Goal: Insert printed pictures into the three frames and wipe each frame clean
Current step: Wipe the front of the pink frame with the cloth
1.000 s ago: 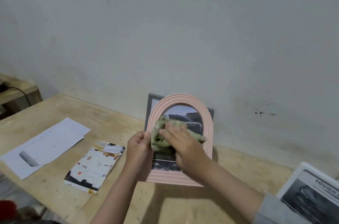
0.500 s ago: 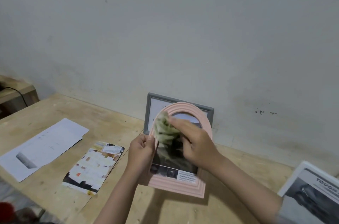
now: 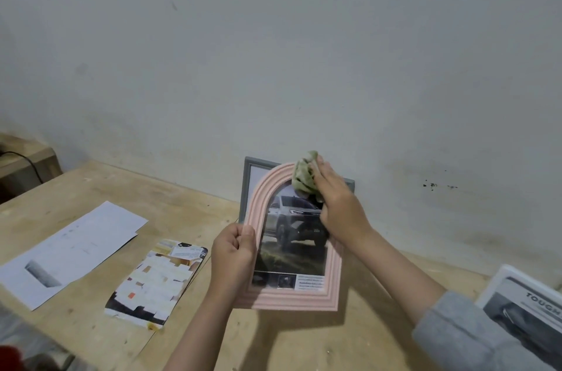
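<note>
Since a second ago my right hand (image 3: 336,203) has carried the green cloth (image 3: 305,179) up from the middle of the picture to the top of the arch, and the pink arched frame (image 3: 292,297) now sits lower and more tilted in my grasp, so the car print (image 3: 293,234) behind it is uncovered. I see a white vehicle on grass, with a band of small text and thumbnails along the bottom; the lettering is too small to read.

My right hand presses the bunched cloth against the upper right of the arch, fingers laid over it with the thumb tucked beneath; that hand hides the right shoulder of the frame. My left hand (image 3: 234,249) grips the frame's left edge, fingers curled round it, and covers that side of the rim. The frame is held up off the wooden table (image 3: 304,340), throwing a shadow below.

Behind it a grey rectangular frame (image 3: 248,176) leans against the wall (image 3: 273,51), mostly hidden; only its left side and a bit of its right corner show. To the left on the table lie a white printed sheet (image 3: 73,252) with a faint grey shape and a colourful printed picture (image 3: 155,282) of pale blocks. At the right edge a white frame (image 3: 498,291) holding a dark print headed "TOUGH" is cut off by the picture's border. My grey sleeve (image 3: 462,334) shows at the lower right. Something red, blurred, sits in the bottom left corner.
</note>
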Demonstrator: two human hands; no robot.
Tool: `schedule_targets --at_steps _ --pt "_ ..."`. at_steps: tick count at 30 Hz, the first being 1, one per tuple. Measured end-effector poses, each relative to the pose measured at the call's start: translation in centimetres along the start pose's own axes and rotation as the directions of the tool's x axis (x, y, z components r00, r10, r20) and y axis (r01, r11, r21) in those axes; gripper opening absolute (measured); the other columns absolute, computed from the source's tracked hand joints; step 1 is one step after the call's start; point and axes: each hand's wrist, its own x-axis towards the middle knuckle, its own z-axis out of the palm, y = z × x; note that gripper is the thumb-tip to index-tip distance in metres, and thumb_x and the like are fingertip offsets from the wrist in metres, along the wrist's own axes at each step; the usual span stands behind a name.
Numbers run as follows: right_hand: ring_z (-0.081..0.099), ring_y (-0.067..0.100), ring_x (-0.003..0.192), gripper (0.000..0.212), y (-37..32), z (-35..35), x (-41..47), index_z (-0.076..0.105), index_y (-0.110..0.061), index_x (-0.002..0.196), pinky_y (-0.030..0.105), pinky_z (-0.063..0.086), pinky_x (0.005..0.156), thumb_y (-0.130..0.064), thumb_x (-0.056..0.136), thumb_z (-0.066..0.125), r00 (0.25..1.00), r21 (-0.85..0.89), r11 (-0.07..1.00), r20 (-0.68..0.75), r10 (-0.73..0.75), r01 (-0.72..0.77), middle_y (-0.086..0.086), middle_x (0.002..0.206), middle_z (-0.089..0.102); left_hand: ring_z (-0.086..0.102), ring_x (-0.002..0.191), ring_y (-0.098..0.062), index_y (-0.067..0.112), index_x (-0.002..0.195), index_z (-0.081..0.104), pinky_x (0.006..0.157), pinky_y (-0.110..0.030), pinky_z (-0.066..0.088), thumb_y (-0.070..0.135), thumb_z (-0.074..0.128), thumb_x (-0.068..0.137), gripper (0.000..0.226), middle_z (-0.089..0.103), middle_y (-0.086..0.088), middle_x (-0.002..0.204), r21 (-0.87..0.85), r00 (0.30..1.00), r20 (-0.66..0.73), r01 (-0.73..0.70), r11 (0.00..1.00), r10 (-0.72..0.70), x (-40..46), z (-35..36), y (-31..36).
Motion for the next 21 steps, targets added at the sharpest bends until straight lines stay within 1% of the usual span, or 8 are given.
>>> schedule_targets --at_steps 3,7,10,13,15,18,19,21 --pt "0.023 0.024 0.142 0.078 0.6 0.2 -1.0 0.025 -0.009 0.146 0.039 0.026 0.115 0.020 0.076 0.044 0.997 0.016 0.997 0.007 0.080 -0.080 -0.001 0.153 0.017 0.029 0.050 -0.016 0.006 0.064 0.043 0.050 -0.028 0.025 0.012 0.048 0.096 0.033 0.032 -0.004 0.054 -0.062 0.997 -0.058 0.049 0.997 -0.053 0.1 -0.6 0.5" --pt "0.030 0.028 0.139 0.076 0.9 1.3 -2.7 0.028 -0.008 0.146 0.042 0.032 0.112 0.020 0.076 0.041 0.985 -0.011 0.987 0.054 0.164 -0.163 0.009 0.155 0.023 0.026 0.047 -0.012 0.012 0.063 0.040 0.053 -0.029 0.023 0.011 0.047 0.096 0.034 0.029 -0.002 0.054 -0.176 0.980 -0.135 0.125 0.976 -0.149 0.5 -0.8 1.0" --pt "0.034 0.035 0.136 0.069 0.4 2.2 -4.3 0.033 -0.002 0.143 0.048 0.033 0.110 0.019 0.078 0.042 0.984 -0.062 0.986 0.081 0.157 -0.153 0.017 0.151 0.029 0.025 0.043 -0.008 0.013 0.061 0.036 0.048 -0.023 0.025 0.012 0.045 0.097 0.037 0.026 -0.001 0.054 -0.241 0.964 -0.181 0.150 0.959 -0.196 0.5 -0.7 1.6" --pt "0.038 0.037 0.133 0.068 0.3 3.1 -6.0 0.034 0.000 0.142 0.042 0.025 0.109 0.015 0.078 0.052 0.987 -0.112 0.987 0.101 0.123 -0.112 0.019 0.149 0.032 0.024 0.046 -0.013 0.013 0.062 0.033 0.041 -0.017 0.025 0.012 0.043 0.098 0.038 0.023 -0.003 0.057 -0.321 0.942 -0.208 0.188 0.928 -0.262 0.7 -0.5 1.9" --pt "0.049 0.038 0.125 0.073 0.4 3.7 -7.3 0.042 0.002 0.137 0.041 0.028 0.102 0.016 0.068 0.063 0.991 -0.177 0.982 0.097 0.088 -0.070 0.021 0.143 0.042 0.023 0.049 -0.015 0.013 0.062 0.032 0.039 -0.015 0.024 0.012 0.044 0.098 0.038 0.024 -0.004 0.058 -0.314 0.932 -0.236 0.196 0.929 -0.277 1.1 -0.7 1.9" --pt "0.061 0.037 0.110 0.081 0.5 4.0 -9.2 0.057 0.004 0.124 0.044 0.051 0.089 0.018 0.046 0.073 0.990 -0.241 0.971 0.137 0.028 0.006 0.022 0.129 0.056 0.027 0.050 -0.016 0.013 0.061 0.036 0.042 -0.019 0.029 0.014 0.045 0.097 0.038 0.028 -0.004 0.057 -0.238 0.930 -0.274 0.183 0.954 -0.246 1.7 -1.2 1.5" --pt "0.063 0.035 0.107 0.083 0.6 3.9 -9.7 0.061 0.003 0.119 0.042 0.056 0.081 0.015 0.039 0.078 0.985 -0.264 0.963 0.174 -0.007 0.053 0.022 0.125 0.059 0.028 0.051 -0.016 0.012 0.061 0.037 0.045 -0.021 0.030 0.015 0.045 0.097 0.037 0.029 -0.003 0.057 -0.207 0.931 -0.288 0.167 0.964 -0.223 1.9 -1.4 1.4" --pt "0.067 0.031 0.099 0.086 1.0 3.5 -10.7 0.069 -0.004 0.110 0.035 0.057 0.075 0.000 0.026 0.086 0.959 -0.327 0.933 0.278 -0.056 0.149 0.016 0.117 0.066 0.031 0.054 -0.017 0.010 0.065 0.040 0.054 -0.027 0.030 0.015 0.045 0.097 0.032 0.033 -0.003 0.059 -0.184 0.929 -0.314 0.144 0.972 -0.197 2.3 -1.6 1.4"
